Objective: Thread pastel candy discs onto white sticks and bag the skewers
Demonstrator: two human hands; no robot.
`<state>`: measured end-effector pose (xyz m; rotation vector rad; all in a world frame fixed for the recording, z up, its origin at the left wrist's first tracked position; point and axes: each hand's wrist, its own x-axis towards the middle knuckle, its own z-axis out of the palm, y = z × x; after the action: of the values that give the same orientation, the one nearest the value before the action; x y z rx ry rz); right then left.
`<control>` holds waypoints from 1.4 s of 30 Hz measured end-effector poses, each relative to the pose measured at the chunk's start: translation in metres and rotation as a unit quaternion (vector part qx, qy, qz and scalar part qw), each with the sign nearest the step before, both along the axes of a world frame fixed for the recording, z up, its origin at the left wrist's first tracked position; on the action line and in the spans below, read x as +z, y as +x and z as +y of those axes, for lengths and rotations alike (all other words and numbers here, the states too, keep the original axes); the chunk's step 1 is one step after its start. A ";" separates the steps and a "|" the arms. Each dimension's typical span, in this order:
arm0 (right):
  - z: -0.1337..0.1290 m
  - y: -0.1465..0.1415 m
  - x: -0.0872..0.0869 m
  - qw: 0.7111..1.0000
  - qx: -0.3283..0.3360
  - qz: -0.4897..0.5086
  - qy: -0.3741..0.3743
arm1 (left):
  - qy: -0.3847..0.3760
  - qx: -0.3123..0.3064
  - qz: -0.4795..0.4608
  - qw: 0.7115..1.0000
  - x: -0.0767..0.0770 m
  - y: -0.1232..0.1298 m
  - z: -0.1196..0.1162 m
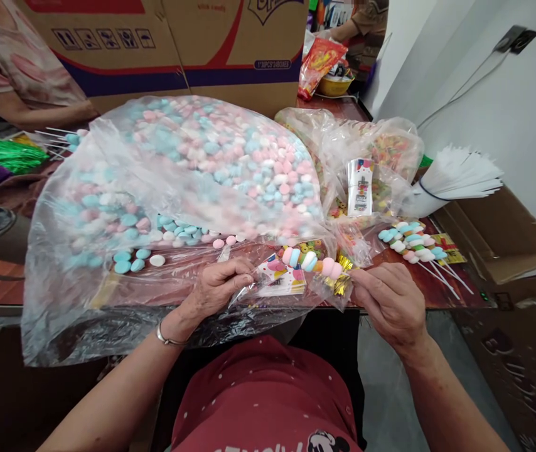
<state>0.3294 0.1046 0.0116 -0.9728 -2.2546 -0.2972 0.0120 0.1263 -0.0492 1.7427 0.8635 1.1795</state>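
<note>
My right hand (pixel 393 301) is closed in a pinch at the near end of a candy skewer (pixel 310 261), which carries pink, blue, white and orange pieces. The skewer lies nearly level, its far end pointing left. My left hand (pixel 221 285), fingers pinched, grips the edge of a small clear plastic bag (pixel 248 290) with a colourful print. Under the skewer are printed cards (pixel 284 284) and a bunch of gold twist ties (pixel 342 276). Whether the skewer's tip is inside the bag I cannot tell.
A big clear sack (pixel 192 150) of pink, blue and white candies covers much of the table. Finished skewers (pixel 412 242) lie at right, near a cup of white sticks (pixel 456 179). A large carton (pixel 235 81) stands behind. Another person's arm (pixel 37 116) reaches in at left.
</note>
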 end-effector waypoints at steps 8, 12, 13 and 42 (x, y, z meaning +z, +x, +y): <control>-0.002 0.004 0.005 1.000 0.002 -0.018 0.006 | 0.077 -0.007 0.029 0.997 -0.005 -0.003 0.002; -0.003 0.002 0.001 1.000 0.004 -0.013 0.013 | 0.117 -0.007 0.044 0.992 -0.006 -0.004 0.002; -0.003 0.002 0.000 1.000 0.003 -0.009 0.015 | 0.123 -0.010 0.051 0.991 -0.006 -0.004 0.002; -0.004 -0.001 -0.004 0.996 0.033 -0.049 -0.062 | 0.068 -0.083 0.081 0.991 0.005 -0.014 0.018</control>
<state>0.3283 0.1002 0.0081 -0.9624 -2.4138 -0.1822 -0.0025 0.1440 -0.0444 2.0029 0.7292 1.0188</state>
